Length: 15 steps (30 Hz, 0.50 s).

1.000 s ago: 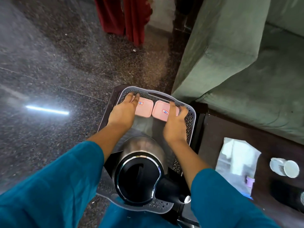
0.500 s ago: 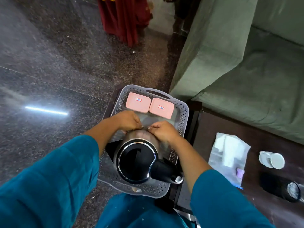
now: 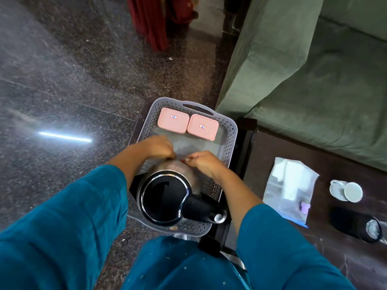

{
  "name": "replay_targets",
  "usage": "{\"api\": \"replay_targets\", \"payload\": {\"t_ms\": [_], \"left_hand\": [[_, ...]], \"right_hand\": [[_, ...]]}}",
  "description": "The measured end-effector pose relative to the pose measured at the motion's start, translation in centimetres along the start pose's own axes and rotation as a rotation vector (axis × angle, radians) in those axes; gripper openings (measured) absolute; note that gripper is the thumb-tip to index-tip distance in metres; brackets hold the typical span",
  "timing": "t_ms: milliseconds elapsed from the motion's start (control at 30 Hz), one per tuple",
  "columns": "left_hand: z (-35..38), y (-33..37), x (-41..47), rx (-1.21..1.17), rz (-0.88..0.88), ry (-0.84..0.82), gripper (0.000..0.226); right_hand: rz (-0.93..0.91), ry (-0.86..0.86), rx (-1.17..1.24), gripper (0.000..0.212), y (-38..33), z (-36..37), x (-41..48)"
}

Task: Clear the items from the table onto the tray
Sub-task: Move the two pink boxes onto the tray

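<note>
On a dark table (image 3: 272,147), a tray (image 3: 231,130) holds a kettle (image 3: 167,197); left hand (image 3: 159,146) and right hand (image 3: 204,162), fingers curled, pinch something unclear.

The scene is dim to moderate, with soft light and weak shadows. A bright white streak of glare (image 3: 65,137) from an overhead lamp lies on the polished stone floor (image 3: 73,65), which shows a hazy sheen around it. The kettle's chrome rim (image 3: 146,181) catches a thin highlight. Wide-angle distortion bends the sofa (image 3: 314,80) and the teal sleeves (image 3: 62,237) toward the edges. The dark worktop (image 3: 356,258) looks smeared at the right, and the whole picture is slightly soft.
</note>
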<state>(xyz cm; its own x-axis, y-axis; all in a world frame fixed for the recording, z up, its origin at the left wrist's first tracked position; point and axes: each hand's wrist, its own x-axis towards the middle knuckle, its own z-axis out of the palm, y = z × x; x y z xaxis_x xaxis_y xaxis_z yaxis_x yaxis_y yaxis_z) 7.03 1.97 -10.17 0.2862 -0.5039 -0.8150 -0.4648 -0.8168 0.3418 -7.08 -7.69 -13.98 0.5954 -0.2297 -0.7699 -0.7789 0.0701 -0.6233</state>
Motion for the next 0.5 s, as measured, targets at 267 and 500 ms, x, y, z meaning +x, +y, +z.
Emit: {"api": "replay_targets", "payload": {"t_ms": [267,500], "left_hand": [[0.0,-0.6,0.8,-0.05,-0.071,0.003,0.021],[-0.1,2.3,-0.6,0.134,0.08,-0.07,0.031]], "right_hand": [[-0.04,-0.064,0.146,0.028,-0.4,0.1,-0.1],[-0.07,0.12,0.019,0.03,0.1,0.3,-0.8]]}}
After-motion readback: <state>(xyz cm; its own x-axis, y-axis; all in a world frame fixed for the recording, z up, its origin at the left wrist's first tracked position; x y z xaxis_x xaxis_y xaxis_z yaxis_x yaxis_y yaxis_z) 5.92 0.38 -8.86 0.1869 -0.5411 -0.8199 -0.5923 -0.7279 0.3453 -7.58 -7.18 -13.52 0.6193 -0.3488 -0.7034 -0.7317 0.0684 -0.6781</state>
